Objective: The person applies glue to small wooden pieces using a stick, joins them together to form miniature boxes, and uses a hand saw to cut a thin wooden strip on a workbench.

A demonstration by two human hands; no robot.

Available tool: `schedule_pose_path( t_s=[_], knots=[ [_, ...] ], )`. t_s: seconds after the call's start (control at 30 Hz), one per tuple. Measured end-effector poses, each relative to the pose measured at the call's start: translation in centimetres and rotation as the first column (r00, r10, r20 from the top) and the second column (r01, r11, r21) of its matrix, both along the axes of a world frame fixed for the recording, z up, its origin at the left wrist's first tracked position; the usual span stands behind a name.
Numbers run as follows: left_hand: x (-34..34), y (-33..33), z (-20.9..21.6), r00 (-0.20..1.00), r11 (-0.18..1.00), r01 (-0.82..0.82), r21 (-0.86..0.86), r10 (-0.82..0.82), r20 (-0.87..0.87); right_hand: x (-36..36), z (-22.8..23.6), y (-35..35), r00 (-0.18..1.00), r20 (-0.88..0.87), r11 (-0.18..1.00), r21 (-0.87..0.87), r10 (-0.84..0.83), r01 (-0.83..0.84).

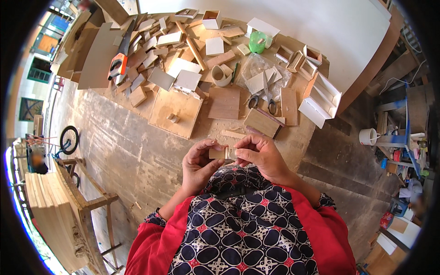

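Two-handed hold, just beyond the patterned garment [243,224]: left hand [200,161], fingers curled, pinches a small wooden piece [217,154]; right hand [260,156] pinches its pale right end [230,153]. Fingertips partly cover it; whether that end is separate cannot be told.

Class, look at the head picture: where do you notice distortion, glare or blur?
Head view: the large white board's edge bows near the rim, and the corners go black; head view: glare whites out a strip at lower left, fringed blue; head view: the fingers and small wooden piece look fairly clear.
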State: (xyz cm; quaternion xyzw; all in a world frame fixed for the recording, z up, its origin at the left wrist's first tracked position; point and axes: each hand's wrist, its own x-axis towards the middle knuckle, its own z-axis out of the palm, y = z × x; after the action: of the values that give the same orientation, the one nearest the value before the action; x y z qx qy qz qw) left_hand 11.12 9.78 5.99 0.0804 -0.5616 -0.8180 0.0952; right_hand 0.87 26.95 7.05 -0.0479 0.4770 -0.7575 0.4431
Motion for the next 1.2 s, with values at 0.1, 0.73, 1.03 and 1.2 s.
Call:
schedule_pose_path(
  t_s=[0.1, 0.73, 1.03, 1.2],
  knots=[
    [0.08, 0.0, 0.18, 1.0, 1.0, 0.002, -0.025, -0.003, -0.011, 0.0, 0.05, 0.02, 1.0, -0.002, 1.0, 0.007, 0.018, -0.018],
    [0.41, -0.29, 0.12, 0.999, 0.985, 0.026, -0.172, -0.031, -0.025, 0.3, 0.12, 0.1, 0.999, -0.017, 0.999, 0.037, 0.03, -0.029],
    [0.3, -0.08, -0.07, 0.999, 0.994, 0.03, -0.11, -0.031, -0.011, 0.1, -0.06, 0.34, 1.0, -0.005, 0.999, 0.031, 0.03, -0.03],
    [0.21, -0.31, -0.08, 0.999, 0.99, 0.051, -0.13, -0.052, -0.004, 0.09, -0.06, 0.41, 1.0, -0.009, 0.999, 0.028, 0.03, -0.03]
  ],
)
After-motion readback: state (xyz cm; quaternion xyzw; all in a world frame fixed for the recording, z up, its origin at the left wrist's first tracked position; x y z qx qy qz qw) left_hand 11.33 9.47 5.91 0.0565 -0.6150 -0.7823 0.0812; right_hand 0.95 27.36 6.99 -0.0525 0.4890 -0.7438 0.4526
